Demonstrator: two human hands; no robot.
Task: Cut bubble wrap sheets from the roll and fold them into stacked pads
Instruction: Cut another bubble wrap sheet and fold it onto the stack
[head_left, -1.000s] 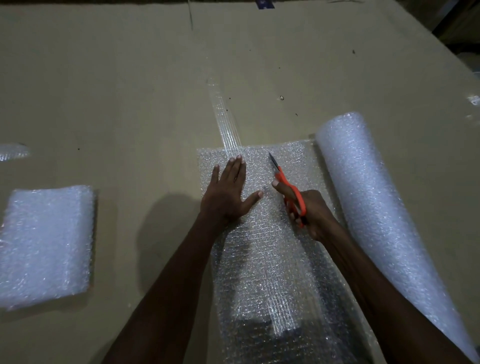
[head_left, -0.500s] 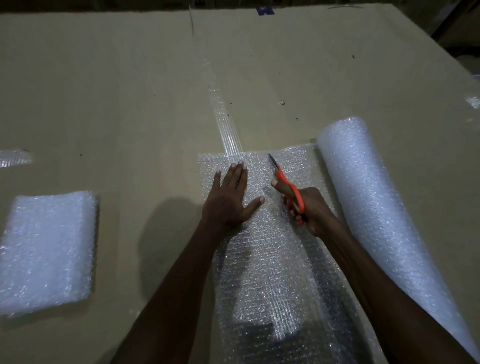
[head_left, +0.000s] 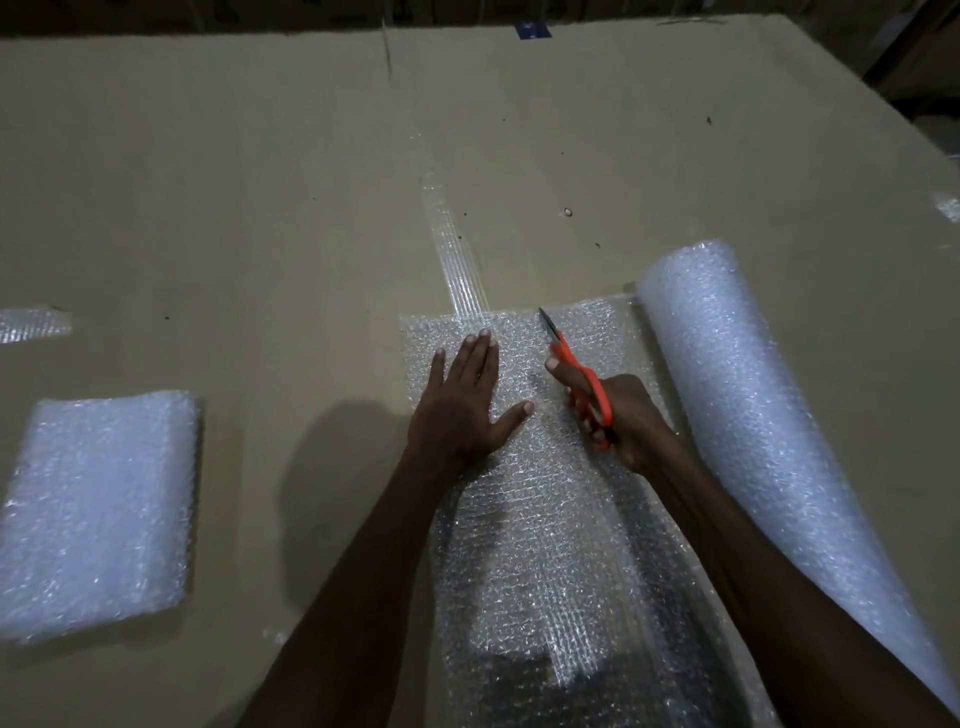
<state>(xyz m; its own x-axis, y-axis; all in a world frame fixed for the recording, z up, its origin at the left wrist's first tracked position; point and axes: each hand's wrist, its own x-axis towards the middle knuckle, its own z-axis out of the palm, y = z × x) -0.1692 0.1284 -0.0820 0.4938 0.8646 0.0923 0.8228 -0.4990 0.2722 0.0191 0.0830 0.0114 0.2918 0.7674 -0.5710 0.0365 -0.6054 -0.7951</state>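
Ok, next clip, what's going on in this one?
A person is cutting bubble wrap on a cardboard-covered table. The left hand lies flat on the unrolled sheet, holding it down, while the right hand grips orange scissors whose blade tips point at the sheet's far edge. The roll lies to the right of the sheet. A folded pad sits off to the left.

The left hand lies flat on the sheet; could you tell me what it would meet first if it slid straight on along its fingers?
The left hand would soon pass the bubble wrap sheet's far edge, probably meeting the tape strip on the cardboard.
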